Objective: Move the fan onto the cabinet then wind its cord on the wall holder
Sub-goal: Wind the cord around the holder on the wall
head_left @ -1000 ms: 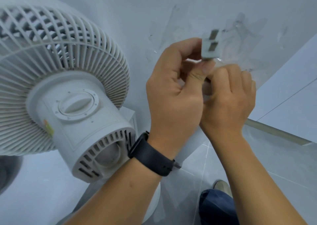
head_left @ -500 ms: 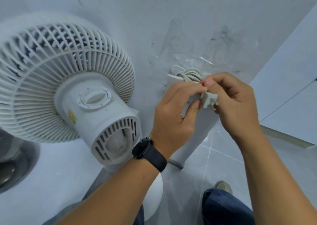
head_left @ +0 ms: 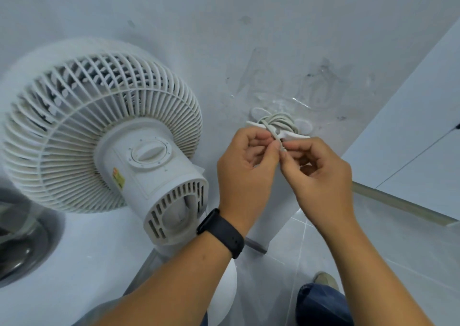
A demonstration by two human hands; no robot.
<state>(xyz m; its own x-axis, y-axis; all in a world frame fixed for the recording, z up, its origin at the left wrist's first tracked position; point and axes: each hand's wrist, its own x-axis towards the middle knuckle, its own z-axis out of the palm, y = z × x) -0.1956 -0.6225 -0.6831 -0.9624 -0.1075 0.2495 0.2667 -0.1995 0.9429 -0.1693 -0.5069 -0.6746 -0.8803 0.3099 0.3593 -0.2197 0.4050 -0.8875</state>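
A white fan [head_left: 104, 136] stands at the left on the white cabinet top [head_left: 74, 263], its grille facing away from me. On the wall to its right, a white holder [head_left: 296, 134] carries several loops of grey cord [head_left: 278, 121]. My left hand [head_left: 246, 166], with a black band on the wrist, and my right hand [head_left: 321, 174] meet just below the holder. Both pinch the cord's loose end between thumb and fingertips. The plug is hidden inside my hands.
A metal sink [head_left: 22, 238] sits in the cabinet top at the far left. The white wall [head_left: 273, 39] shows tape marks above the holder. A white door [head_left: 418, 131] is at the right, tiled floor [head_left: 388, 246] below, with my shoe [head_left: 326, 279] on it.
The view has tilted down. My hands dropped from up on the wall to just below the holder; the plug, raised at first then held between my fingers, is no longer visible.
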